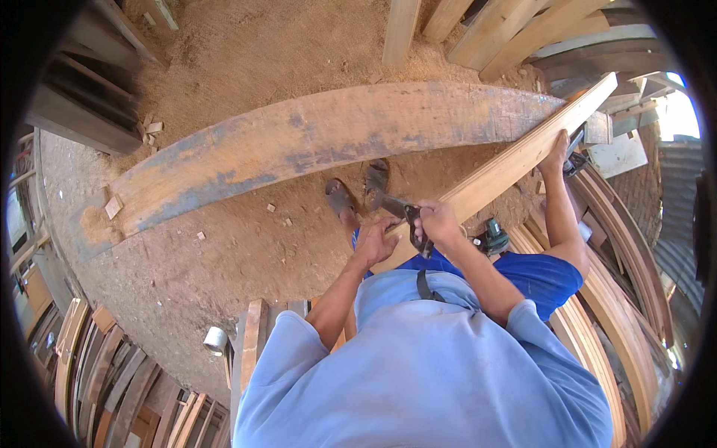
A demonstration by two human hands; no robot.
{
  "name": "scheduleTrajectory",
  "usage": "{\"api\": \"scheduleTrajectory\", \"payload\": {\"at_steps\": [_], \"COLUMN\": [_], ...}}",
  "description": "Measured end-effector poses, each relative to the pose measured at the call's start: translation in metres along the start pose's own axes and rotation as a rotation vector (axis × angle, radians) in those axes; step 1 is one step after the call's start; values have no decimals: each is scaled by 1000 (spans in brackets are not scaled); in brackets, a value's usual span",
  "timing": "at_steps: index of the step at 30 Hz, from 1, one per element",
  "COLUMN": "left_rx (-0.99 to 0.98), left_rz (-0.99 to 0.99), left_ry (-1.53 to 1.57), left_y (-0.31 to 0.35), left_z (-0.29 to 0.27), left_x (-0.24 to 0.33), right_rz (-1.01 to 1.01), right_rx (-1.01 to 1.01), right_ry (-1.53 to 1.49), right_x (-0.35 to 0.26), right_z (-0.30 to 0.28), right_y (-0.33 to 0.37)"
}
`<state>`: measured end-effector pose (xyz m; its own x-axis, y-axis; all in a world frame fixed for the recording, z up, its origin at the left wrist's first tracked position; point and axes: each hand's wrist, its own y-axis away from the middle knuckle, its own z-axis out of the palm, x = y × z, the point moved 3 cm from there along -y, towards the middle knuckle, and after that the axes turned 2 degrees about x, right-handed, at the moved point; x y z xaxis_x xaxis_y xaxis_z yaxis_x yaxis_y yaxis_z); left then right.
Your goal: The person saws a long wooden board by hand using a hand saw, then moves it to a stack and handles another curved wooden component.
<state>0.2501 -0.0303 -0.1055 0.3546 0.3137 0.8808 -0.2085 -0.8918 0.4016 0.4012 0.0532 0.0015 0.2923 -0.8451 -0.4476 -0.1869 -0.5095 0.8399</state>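
Observation:
My right hand (438,224) is closed round the dark handle of a handsaw (424,240). Its short visible stretch of blade (394,205) points left across the near end of a long pale wooden beam (515,166). Beside the saw, my left hand (375,240) grips the edge of that same end, fingers bent over the wood. From my lap the beam slants up to the far right. My bare right foot (554,157) presses against it near its far end. Part of the blade is hidden by the beam and my hands.
A long curved, worn plank (314,134) lies across the sawdust-covered ground ahead. A green and black power tool (493,237) sits right of my lap. Stacked boards (620,299) fill the right side; more timber (104,373) stands at lower left near a pale can (216,341).

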Motion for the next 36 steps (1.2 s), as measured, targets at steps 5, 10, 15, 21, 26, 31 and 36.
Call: {"api": "scheduleTrajectory", "payload": {"at_steps": [5,10,15,21,26,31,36], "left_rx": [-7,-50,-9,19,4,-40,-75], "left_rz": [-82,-84,-36,-46,9,-62,-88], "left_ry": [55,34,29,31,26,-17,8], "left_y": [10,4,3,6,1,2,2], "left_z": [-4,-8,-4,-6,-1,-4,-7], "left_x": [-9,4,4,-11,-3,-8,-1], "right_rz": [83,88,245,52,33,-70,-124], "right_rx": [-132,-56,-58,-85,0,-40,-22], "right_ry": [-32,-21,23,-10,-68,-50,-13], "right_x": [-48,-35,-13,-57,-25,-7,-8], "right_z": [-41,-34,-9,-45,-35,-7,-42], "right_y": [68,35,-45,77,63,39,114]}}
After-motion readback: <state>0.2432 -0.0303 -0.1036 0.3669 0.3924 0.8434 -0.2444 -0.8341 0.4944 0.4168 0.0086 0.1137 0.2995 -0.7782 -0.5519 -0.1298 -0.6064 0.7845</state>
